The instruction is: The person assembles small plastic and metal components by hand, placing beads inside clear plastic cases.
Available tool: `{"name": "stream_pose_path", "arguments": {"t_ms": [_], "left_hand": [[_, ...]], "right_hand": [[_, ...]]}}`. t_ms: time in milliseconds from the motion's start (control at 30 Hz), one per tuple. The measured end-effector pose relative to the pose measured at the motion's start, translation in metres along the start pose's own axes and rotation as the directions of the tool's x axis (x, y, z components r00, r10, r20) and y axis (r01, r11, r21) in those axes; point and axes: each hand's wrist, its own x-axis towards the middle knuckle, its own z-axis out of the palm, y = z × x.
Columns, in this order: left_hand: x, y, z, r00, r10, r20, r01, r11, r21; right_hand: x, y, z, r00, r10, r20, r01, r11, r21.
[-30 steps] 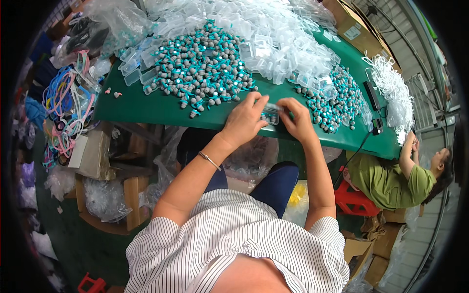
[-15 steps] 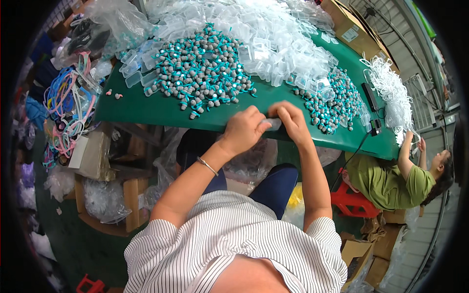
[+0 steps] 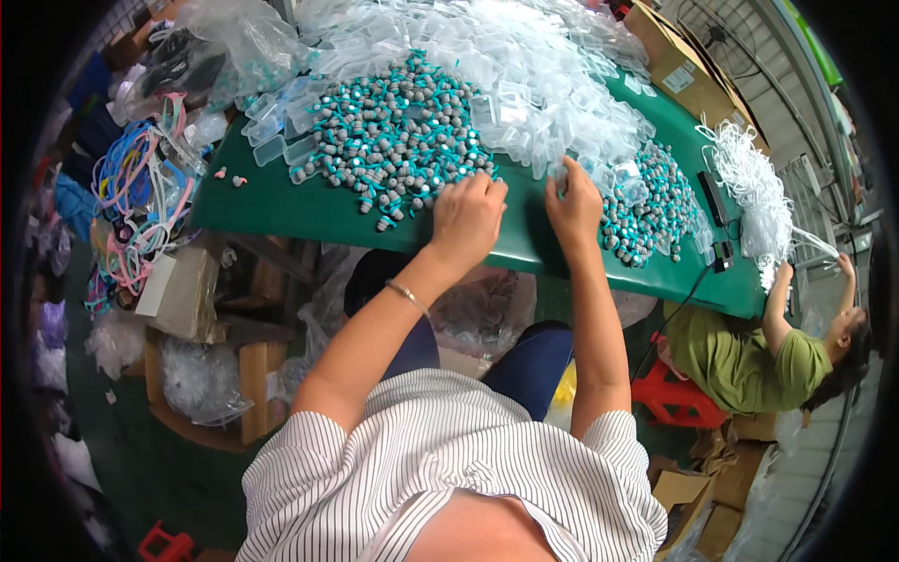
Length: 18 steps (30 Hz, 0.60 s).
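Green tabletop [image 3: 328, 212] runs across the workspace w/ a big heap of clear plastic cases [image 3: 524, 103] at the far side & a heap of white cords [image 3: 754, 183] nr the R end, where a co-worker in a green top [image 3: 749, 365] sits holding some cords. Left hand [image 3: 468, 223] is at the near R edge of the larger pile of grey-and-teal earplugs [image 3: 403, 140], fingertips by the plugs, can't tell if pinching any. Right hand [image 3: 574, 215], thumb & fingers spread, is just beside the smaller earplug pile [image 3: 646, 214], nr the cases' front edge.
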Motion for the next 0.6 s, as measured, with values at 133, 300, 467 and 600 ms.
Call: {"name": "stream_pose_path", "arguments": {"t_ms": [133, 300, 467, 600], "left_hand": [[0.020, -0.008, 0.017, 1.000, 0.004, 0.019, -0.008, 0.970, 0.244], [0.020, -0.010, 0.027, 0.999, 0.032, 0.009, -0.033, 0.956, 0.293], [0.014, -0.011, 0.021, 1.000, 0.012, 0.024, -0.019, 0.959, 0.284], [0.015, -0.007, 0.024, 1.000, 0.027, -0.002, -0.025, 0.962, 0.272]], "right_hand": [[-0.029, -0.029, -0.036, 0.987, -0.125, 0.100, 0.141, 0.975, -0.169], [-0.052, -0.049, -0.042, 0.971, -0.175, 0.164, 0.198, 0.971, -0.134], [-0.034, -0.027, -0.048, 0.993, -0.072, 0.098, 0.074, 0.997, -0.022], [-0.016, 0.027, -0.027, 1.000, -0.012, 0.026, 0.020, 0.943, -0.332]]}}
